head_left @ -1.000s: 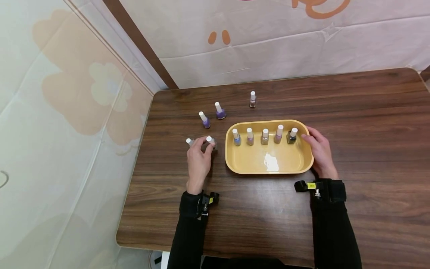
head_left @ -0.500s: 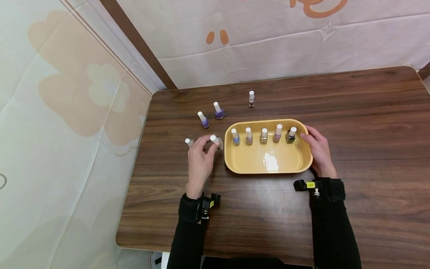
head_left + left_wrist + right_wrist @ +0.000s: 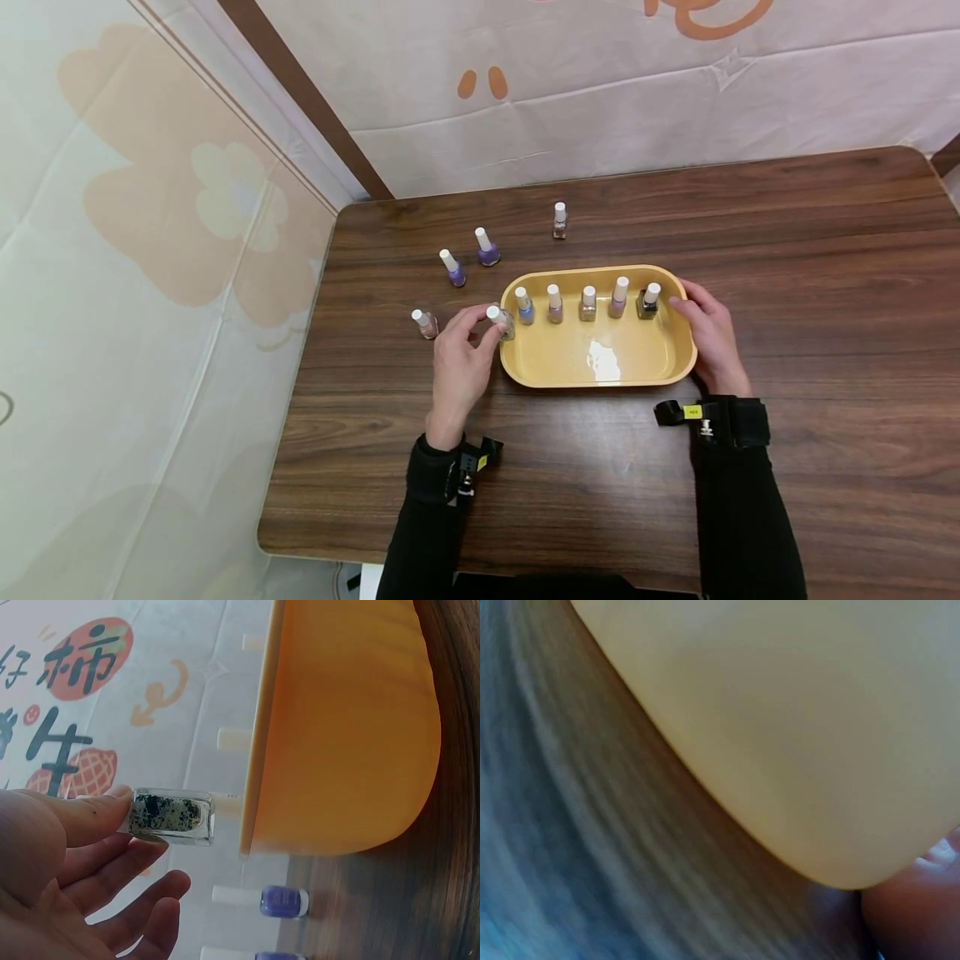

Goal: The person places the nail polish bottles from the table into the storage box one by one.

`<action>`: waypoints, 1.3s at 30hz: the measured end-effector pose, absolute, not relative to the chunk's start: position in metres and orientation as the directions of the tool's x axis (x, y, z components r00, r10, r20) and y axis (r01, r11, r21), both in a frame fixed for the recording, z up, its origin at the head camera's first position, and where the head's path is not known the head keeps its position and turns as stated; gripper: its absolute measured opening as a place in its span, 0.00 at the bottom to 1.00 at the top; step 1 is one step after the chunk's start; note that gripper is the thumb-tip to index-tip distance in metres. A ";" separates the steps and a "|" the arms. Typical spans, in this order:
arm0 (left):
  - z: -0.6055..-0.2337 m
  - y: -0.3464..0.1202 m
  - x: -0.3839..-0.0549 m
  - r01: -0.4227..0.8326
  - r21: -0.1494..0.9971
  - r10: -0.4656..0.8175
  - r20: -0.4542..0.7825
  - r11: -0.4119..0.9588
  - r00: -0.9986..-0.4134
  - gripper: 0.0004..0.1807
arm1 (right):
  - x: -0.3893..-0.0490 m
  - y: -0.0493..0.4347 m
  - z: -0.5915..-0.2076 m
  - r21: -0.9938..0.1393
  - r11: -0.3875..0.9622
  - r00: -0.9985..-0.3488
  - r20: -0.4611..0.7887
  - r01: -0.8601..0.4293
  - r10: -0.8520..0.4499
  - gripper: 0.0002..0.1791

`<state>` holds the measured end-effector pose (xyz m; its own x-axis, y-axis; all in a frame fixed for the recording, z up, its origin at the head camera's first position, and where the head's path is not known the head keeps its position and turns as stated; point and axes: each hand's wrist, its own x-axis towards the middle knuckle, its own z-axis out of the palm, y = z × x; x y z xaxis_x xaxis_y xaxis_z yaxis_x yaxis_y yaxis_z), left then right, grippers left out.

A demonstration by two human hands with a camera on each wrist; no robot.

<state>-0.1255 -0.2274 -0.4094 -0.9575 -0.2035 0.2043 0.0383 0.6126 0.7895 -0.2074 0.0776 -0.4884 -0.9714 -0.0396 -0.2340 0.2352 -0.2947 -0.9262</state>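
Note:
My left hand pinches a nail polish bottle between thumb and fingers. Its clear glass shows dark flecks in the left wrist view, and its white cap faces up in the head view. The bottle is at the left rim of a yellow tray. My right hand grips the tray's right end, thumb over the rim. Along the tray's far side stand several bottles: a blue nail polish at the left, paler ones in between, and a black nail polish at the right.
Left of the tray stands a pinkish nail polish. Two purple bottles, one nearer and one farther, are behind it. Another small bottle stands beyond the tray. Patterned cloth hangs behind and left of the wooden table.
My left hand has lifted the flecked nail polish bottle off the table and moved it right to the tray's rim. The pinkish bottle behind the hand is now uncovered. My right hand stays put.

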 end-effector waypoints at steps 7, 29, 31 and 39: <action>-0.412 -0.221 -0.124 0.009 0.774 -0.191 0.167 0.633 -0.967 0.14 | -0.208 0.077 -0.488 -0.925 -0.294 -0.969 -0.243 0.241 -0.029 0.16; -0.431 -0.216 -0.124 -0.012 0.771 -0.165 0.122 0.636 -0.979 0.14 | -0.209 0.078 -0.486 -0.928 -0.283 -0.969 -0.244 0.244 -0.033 0.16; -0.432 -0.216 -0.124 -0.013 0.769 -0.162 0.118 0.639 -0.980 0.14 | -0.209 0.077 -0.487 -0.928 -0.285 -0.970 -0.240 0.240 -0.034 0.16; -0.437 -0.217 -0.123 -0.048 0.758 -0.166 0.080 0.651 -0.983 0.13 | -0.208 0.078 -0.488 -0.929 -0.286 -0.972 -0.233 0.234 -0.040 0.16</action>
